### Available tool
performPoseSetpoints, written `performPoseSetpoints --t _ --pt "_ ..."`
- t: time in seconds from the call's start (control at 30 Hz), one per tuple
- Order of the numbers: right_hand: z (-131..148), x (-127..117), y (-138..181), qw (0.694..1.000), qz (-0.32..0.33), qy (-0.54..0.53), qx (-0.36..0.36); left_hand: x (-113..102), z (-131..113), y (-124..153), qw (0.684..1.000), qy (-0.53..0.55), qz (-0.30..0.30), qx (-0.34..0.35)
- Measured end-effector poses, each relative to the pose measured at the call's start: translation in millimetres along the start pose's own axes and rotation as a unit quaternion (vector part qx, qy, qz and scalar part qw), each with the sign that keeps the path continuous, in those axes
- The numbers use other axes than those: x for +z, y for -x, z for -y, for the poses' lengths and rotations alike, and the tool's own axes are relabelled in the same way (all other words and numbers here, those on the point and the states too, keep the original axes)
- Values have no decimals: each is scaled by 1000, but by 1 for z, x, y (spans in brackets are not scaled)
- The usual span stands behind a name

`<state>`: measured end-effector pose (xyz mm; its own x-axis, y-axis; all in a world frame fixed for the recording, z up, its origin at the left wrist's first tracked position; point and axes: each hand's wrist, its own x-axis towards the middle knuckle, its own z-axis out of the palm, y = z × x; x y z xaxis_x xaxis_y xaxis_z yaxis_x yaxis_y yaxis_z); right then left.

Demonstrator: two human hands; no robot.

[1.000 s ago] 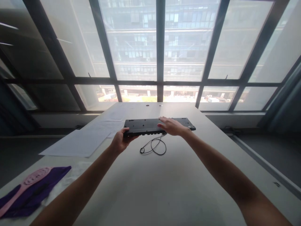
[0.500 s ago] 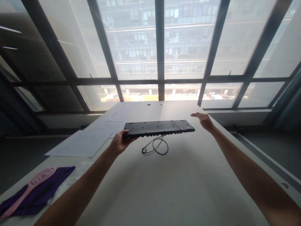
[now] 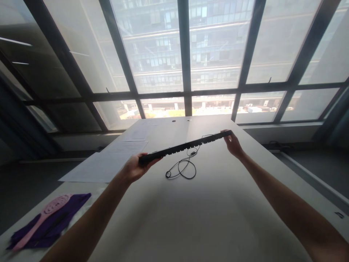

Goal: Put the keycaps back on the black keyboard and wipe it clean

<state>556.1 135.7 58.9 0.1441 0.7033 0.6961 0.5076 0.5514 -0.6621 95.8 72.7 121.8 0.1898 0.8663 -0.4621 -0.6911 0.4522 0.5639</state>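
A black keyboard (image 3: 182, 146) is held up above the white table, seen almost edge-on with its right end higher. My left hand (image 3: 135, 168) is closed around its left end, thumb on top and fingers below. At the raised end, my right hand (image 3: 231, 142) grips the keyboard's right corner. A thin black cable (image 3: 187, 177) lies in loops on the table beneath the keyboard, part of it running up behind the right half. The keys face downward, and their row shows only as a notched lower edge.
White paper sheets (image 3: 98, 167) lie along the table's left side. Nearer, a pink hairbrush (image 3: 40, 220) rests on a purple cloth (image 3: 77, 203). Two small round holes are at the far end of the white table (image 3: 207, 218). Large framed windows stand beyond it.
My right hand has moved onto the keyboard's right end and taken hold of it. That end has risen, and the keyboard has turned from showing its underside to edge-on.
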Motion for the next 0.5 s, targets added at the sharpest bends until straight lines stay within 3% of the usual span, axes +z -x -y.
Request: performPoseSetpoints --t 0.17,0.37,0.5 --pt "-2 30 -33 996 -47 24 65 -11 18 28 996 -54 45 -62" --pt "-15 66 -59 992 23 61 112 -31 40 50 986 -43 51 -151" --pt "-29 80 -58 983 64 97 141 -52 43 41 976 -180 -2 -124"
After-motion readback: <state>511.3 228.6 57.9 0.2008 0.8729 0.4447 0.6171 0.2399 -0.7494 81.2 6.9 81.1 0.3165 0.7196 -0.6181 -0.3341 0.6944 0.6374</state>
